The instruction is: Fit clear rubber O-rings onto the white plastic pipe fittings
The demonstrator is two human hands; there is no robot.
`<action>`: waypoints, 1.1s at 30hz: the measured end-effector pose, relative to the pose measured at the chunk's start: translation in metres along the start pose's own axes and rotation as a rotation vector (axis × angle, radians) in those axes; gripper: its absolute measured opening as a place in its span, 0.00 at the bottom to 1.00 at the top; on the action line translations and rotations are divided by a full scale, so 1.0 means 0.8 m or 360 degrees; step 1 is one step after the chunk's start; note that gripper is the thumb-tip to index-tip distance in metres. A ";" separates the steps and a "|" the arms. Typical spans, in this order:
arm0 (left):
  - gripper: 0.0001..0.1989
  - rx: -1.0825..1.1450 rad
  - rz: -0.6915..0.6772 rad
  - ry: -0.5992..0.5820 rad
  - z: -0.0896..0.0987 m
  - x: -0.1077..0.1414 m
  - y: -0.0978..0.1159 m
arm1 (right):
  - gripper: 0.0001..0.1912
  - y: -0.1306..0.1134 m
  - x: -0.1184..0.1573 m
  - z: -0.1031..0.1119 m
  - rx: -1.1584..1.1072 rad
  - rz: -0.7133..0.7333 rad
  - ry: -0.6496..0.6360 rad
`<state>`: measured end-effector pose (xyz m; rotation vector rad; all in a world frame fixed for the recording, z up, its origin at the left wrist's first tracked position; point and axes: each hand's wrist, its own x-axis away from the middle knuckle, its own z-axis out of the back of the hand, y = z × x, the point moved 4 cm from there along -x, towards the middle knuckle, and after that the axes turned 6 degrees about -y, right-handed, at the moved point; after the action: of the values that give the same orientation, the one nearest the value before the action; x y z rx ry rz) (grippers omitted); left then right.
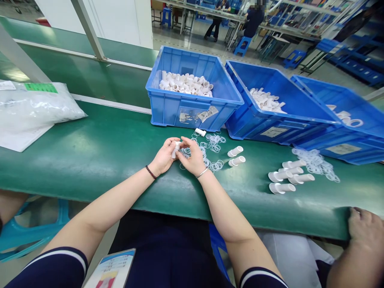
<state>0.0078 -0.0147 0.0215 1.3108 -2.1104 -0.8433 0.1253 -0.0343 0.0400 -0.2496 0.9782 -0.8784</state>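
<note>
Head view — left hand and right hand both pinch one white tube, likely light, stiff, smooth — best held round its barrel.

The person wears a dark navy short-sleeved top, each cuff ringed by one white stripe. A card badge, printed in white and light blue with a red and yellow patch lower down, lies against the top. On the left wrist sits a dark beaded bracelet; on the right, a thin silver-coloured bangle.
</note>
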 end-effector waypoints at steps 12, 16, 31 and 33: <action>0.06 0.0090 0.0098 -0.0049 -0.004 0.001 0.003 | 0.27 -0.002 0.000 0.006 -0.0093 -0.0049 0.0140; 0.08 0.0165 0.0091 -0.0026 -0.001 -0.002 0.009 | 0.10 -0.011 0.000 0.015 0.0073 0.0104 0.0223; 0.16 0.0406 0.0130 0.0131 0.010 -0.011 0.004 | 0.10 -0.017 -0.004 0.009 0.0523 0.0214 -0.0130; 0.17 0.0390 0.0144 0.0099 0.009 -0.012 0.003 | 0.10 -0.018 -0.004 0.009 0.0549 0.0192 -0.0166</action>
<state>0.0047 -0.0037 0.0175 1.3309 -2.2593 -0.5119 0.1224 -0.0421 0.0537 0.0572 0.7226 -0.8980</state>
